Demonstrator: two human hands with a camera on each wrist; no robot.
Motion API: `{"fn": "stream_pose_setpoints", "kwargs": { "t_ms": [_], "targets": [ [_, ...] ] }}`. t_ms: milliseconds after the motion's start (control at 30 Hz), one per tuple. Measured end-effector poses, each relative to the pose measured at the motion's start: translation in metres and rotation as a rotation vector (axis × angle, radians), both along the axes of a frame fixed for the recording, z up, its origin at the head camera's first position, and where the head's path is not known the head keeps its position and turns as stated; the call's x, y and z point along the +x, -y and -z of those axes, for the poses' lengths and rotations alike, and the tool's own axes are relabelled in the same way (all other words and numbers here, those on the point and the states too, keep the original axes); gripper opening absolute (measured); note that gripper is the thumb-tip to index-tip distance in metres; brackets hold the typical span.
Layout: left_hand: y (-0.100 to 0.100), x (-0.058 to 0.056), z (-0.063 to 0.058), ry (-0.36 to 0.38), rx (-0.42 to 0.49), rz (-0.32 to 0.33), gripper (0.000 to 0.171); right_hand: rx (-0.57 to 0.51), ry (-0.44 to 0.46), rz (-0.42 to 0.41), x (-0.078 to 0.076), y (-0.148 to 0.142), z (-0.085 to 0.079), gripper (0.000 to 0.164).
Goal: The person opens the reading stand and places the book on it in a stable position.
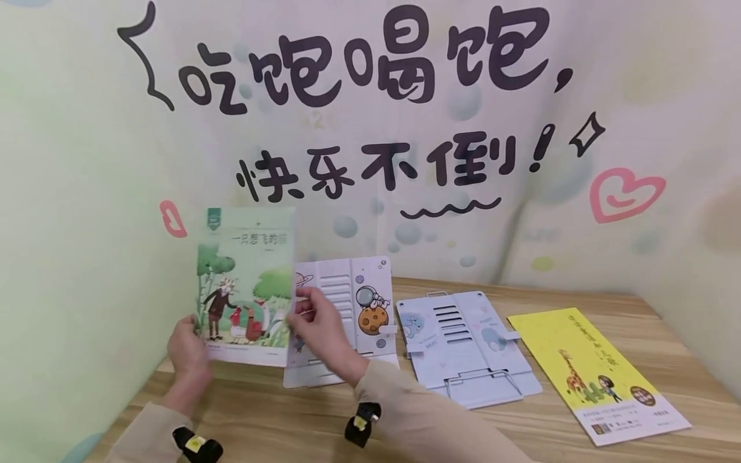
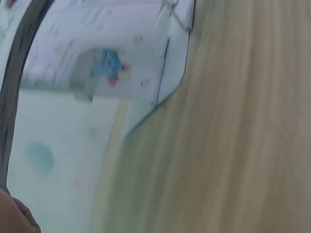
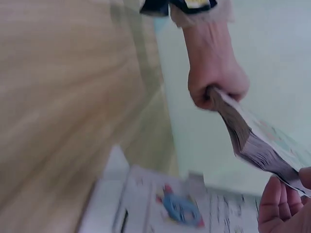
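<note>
A green picture book is held up off the table, its cover facing me. My left hand grips its lower left edge, and my right hand pinches the right edge between thumb and fingers. In the right wrist view, the left hand is closed round one end of the book's page block, with the right hand at the other end. Behind the book stands a white book stand with an astronaut print, partly hidden by the book and right hand.
A second, pale blue-white book stand with a wire support lies right of the first. Farther right, a yellow picture book lies flat on the wooden table. A printed cloth backdrop rises along the table's back and sides.
</note>
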State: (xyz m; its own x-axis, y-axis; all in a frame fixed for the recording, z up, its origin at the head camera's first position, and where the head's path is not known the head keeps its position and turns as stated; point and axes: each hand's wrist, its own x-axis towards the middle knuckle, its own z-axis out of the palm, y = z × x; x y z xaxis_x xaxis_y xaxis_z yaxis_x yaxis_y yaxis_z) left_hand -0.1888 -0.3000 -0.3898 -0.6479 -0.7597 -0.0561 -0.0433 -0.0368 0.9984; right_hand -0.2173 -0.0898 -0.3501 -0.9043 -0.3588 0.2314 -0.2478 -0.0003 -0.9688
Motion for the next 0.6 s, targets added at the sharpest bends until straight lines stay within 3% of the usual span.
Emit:
{"fn": "stream_pose_setpoints", "kwargs": {
  "t_ms": [167, 267, 367, 600],
  "targets": [
    [-0.023, -0.007, -0.011, -0.122, -0.224, 0.226, 0.036, -0.019, 0.114, -0.001, -0.023, -0.034, -0.011, 0.037],
    [-0.032, -0.013, -0.017, -0.203, -0.268, 0.354, 0.038, -0.012, 0.121, 0.008, -0.036, -0.054, -0.015, 0.034],
    [-0.038, -0.018, -0.022, -0.252, -0.306, 0.436, 0.032, 0.010, 0.100, 0.019, -0.048, -0.071, -0.016, 0.032],
    [-0.049, -0.030, -0.026, -0.278, -0.350, 0.603, 0.034, 0.083, 0.018, 0.084, -0.065, -0.100, -0.014, 0.029]
  ]
}}
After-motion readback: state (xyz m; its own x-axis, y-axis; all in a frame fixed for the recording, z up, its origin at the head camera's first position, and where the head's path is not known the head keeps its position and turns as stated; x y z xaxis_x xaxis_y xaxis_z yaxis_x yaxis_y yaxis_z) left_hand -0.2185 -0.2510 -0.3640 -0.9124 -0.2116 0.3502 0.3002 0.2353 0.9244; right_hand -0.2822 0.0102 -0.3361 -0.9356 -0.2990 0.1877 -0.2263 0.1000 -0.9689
